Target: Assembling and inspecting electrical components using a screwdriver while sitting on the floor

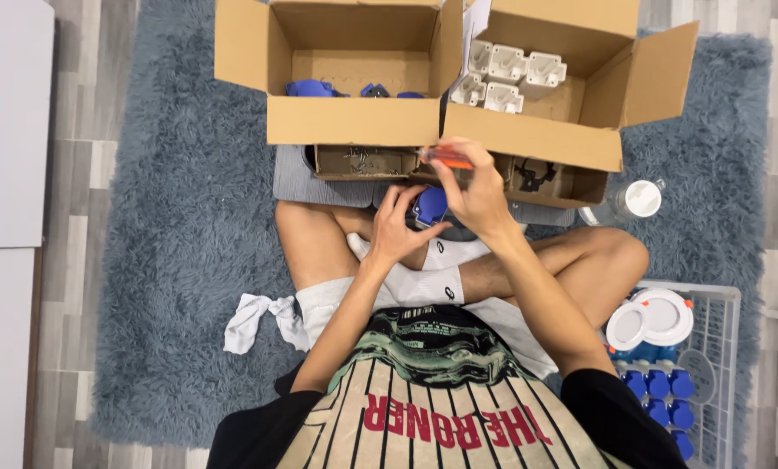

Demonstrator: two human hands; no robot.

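My left hand (397, 227) holds a small blue plastic part (430, 207) over my crossed legs. My right hand (471, 187) grips a screwdriver with an orange-red handle (448, 157) and hangs directly above the blue part. Both hands sit just in front of two low cardboard trays: the left tray (364, 162) holds several small dark screws, the right tray (552, 180) holds a black piece. I sit cross-legged on a grey-blue shaggy rug (189, 260).
Two open cardboard boxes stand ahead: the left box (354, 120) holds blue parts, the right box (536, 137) holds white plastic parts (506, 74). A white wire basket (723, 347) at right holds blue parts and white round discs. A clear bottle (636, 200) and a white cloth (258, 320) lie nearby.
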